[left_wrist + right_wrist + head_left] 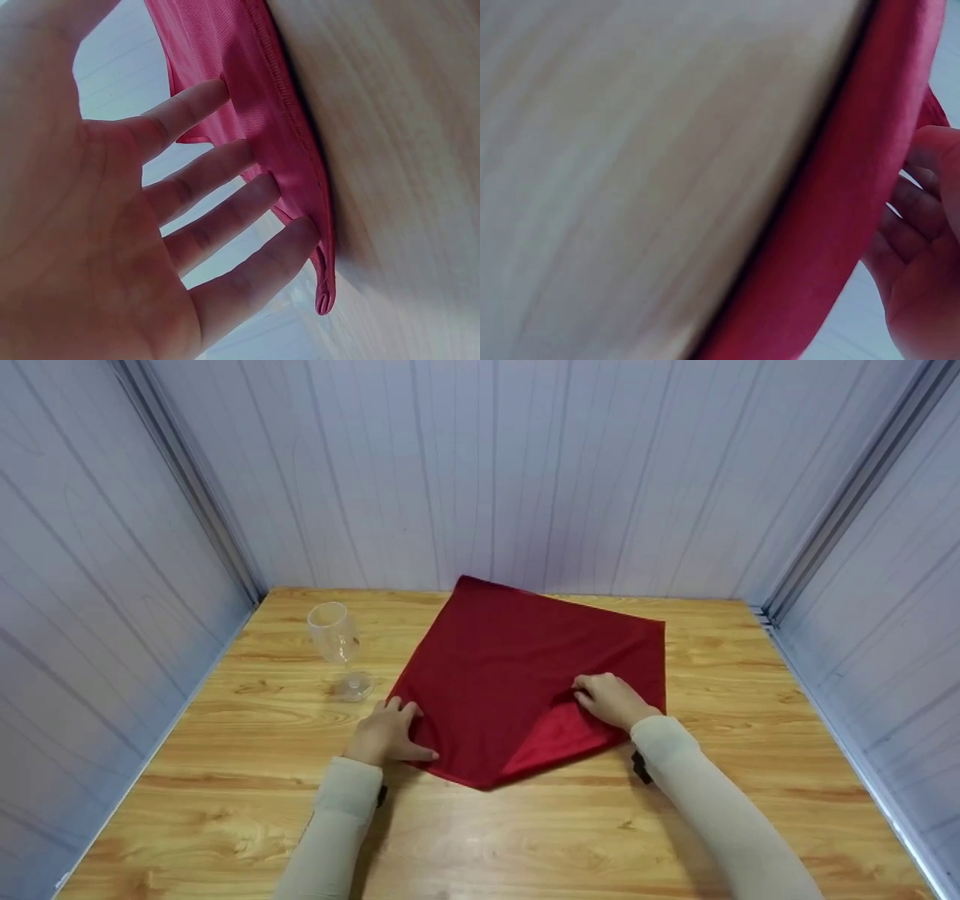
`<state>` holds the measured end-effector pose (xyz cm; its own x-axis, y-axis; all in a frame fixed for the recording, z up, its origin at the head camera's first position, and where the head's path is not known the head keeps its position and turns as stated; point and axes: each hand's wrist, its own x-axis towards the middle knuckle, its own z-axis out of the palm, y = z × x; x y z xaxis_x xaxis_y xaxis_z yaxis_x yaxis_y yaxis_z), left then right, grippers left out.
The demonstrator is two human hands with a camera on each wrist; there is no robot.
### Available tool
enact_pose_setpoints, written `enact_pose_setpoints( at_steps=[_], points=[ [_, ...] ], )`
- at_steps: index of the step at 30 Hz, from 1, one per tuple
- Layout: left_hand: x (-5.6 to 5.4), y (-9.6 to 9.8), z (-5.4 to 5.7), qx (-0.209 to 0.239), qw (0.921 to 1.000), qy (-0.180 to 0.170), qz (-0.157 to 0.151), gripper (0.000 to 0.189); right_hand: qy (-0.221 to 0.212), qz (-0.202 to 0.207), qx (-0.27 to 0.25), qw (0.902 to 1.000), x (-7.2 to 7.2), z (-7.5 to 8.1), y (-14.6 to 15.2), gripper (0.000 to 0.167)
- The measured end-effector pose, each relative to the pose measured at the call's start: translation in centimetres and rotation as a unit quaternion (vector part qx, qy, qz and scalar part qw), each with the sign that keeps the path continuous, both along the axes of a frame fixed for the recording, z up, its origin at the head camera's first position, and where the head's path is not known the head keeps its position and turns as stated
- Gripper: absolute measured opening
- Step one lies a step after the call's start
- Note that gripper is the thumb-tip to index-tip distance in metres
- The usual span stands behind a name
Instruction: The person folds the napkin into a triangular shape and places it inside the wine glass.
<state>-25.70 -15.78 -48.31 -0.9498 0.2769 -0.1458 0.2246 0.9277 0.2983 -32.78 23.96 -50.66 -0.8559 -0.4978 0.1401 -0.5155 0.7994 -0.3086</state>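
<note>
A dark red cloth napkin (495, 660) lies spread on the wooden table, its near right corner folded up so the brighter, shinier underside (559, 735) shows. My right hand (611, 699) pinches that folded corner over the middle right of the cloth. In the right wrist view the fold (821, 202) curves beside the hand, whose fingertips are partly hidden. On the near left edge my left hand (386, 733) rests with its fingers spread. Its fingertips press on the cloth close to the hemmed edge in the left wrist view.
A clear stemmed glass (335, 641) stands upright on the table (247, 780), left of the cloth and beyond the left hand. Pale panel walls (480, 472) enclose the table at the back and both sides.
</note>
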Motion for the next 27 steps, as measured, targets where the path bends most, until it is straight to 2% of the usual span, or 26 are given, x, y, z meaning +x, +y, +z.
enact_pose_setpoints(
  at_steps=[7, 14, 19, 27],
  points=[
    [-0.1, 0.2, 0.2, -0.005, 1.0, -0.001, 0.004, 0.072, -0.004, -0.02, 0.007, 0.9998, 0.1, 0.3, 0.1, 0.013],
    [-0.2, 0.6, -0.1, -0.013, 0.9999, 0.004, 0.008, 0.061, -0.033, -0.04, 0.048, 0.9975, 0.7, 1.1, -0.1, 0.014],
    [-0.6, 1.1, -0.2, -0.009, 0.9999, -0.004, 0.011, 0.06, -0.045, -0.039, 0.074, 0.9955, 1.1, 1.9, -0.5, 0.009],
    [-1.0, 1.3, -0.1, -0.007, 0.9999, -0.006, 0.009, 0.062, -0.055, -0.036, 0.086, 0.9941, 1.6, 2.5, -0.6, 0.025]
  ],
)
